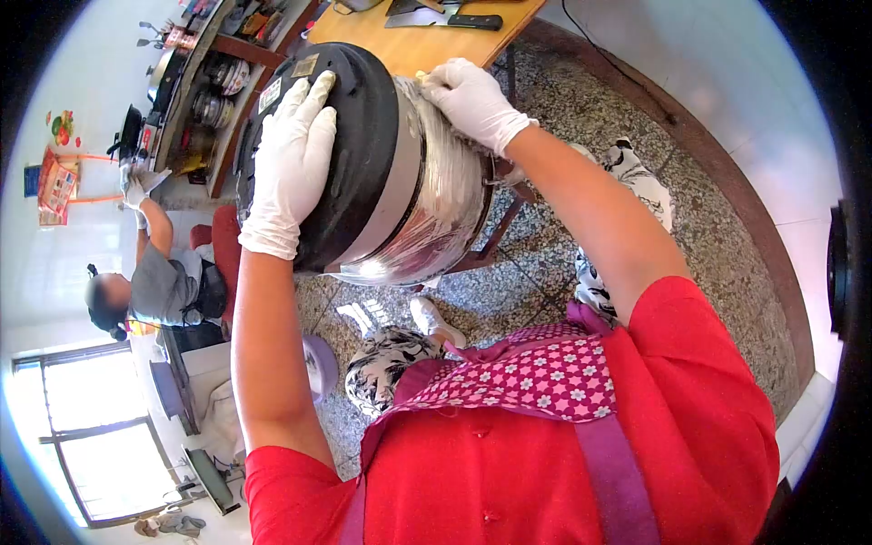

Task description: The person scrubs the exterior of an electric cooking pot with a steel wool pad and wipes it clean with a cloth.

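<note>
A large rice cooker (377,245) with a silver body and a black end is in front of me, tipped over in this sideways view. Clear plastic film (454,186), creased and shiny, wraps round its side. On the black end, near two label stickers, my gloved left hand (295,154) lies flat with fingers stretched out. My gloved right hand (468,100) is closed at the side of the cooker, its fingers curled over bunched film. A small yellowish bit shows at the right fingertips; I cannot make out what it is.
Beyond the cooker is a wooden table (381,45) with a black-handled knife (468,21). Shelves (245,53) of kitchenware stand at upper left. Another person in a grey top (163,286) works there. A lilac round tub or stool (320,368) is on the speckled floor (718,245).
</note>
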### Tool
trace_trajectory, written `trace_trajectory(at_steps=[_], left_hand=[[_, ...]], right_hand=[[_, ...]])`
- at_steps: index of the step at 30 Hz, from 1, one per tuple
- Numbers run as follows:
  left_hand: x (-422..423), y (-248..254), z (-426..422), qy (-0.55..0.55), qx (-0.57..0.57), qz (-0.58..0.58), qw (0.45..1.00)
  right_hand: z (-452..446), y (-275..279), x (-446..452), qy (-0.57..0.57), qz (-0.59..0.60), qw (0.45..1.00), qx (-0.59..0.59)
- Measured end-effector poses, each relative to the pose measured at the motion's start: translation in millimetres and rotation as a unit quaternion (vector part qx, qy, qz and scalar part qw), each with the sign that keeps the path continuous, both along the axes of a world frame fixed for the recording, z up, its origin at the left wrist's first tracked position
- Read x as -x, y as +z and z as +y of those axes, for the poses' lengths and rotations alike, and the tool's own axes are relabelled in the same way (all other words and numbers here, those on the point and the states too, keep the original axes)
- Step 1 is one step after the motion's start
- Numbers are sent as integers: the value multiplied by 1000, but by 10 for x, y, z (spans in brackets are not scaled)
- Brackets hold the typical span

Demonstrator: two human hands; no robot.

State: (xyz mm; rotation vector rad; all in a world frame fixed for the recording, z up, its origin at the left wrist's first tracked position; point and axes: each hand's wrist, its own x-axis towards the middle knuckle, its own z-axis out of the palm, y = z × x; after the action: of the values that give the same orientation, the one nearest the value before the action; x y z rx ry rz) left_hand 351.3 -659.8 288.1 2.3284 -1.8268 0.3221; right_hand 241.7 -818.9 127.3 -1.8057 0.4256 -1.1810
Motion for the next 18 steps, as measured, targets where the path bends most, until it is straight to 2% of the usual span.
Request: trace_trajectory(at_steps=[2, 4, 7, 10, 11, 12, 14, 16, 18], left_hand=[[-25, -16, -11, 5, -2, 21, 1000], [-57, -11, -4, 0, 0, 34, 999], [-67, 24, 23, -16, -1, 54, 998], [-36, 16, -5, -2, -2, 54, 999], [-32, 11, -22, -9, 0, 55, 998], [-20, 2, -22, -14, 1, 56, 998], [-38, -29, -30, -11, 2, 55, 998], [-87, -37, -19, -14, 3, 44, 999], [-109, -33, -15, -13, 6, 46, 999]], right_hand=[[216, 147, 230, 9, 30, 999, 10], [638, 174, 492, -7, -28, 997, 66], [1157, -48, 701, 47, -27, 989, 135], [954, -2, 615, 7, -64, 989, 133], [774, 49, 506, -39, -52, 994, 90], [542, 257, 622, 26, 66, 994, -80], [55, -154, 211, 27, 73, 992, -97], [61, -176, 148, 40, 36, 995, -80], [336, 160, 520, 86, 122, 989, -18]])
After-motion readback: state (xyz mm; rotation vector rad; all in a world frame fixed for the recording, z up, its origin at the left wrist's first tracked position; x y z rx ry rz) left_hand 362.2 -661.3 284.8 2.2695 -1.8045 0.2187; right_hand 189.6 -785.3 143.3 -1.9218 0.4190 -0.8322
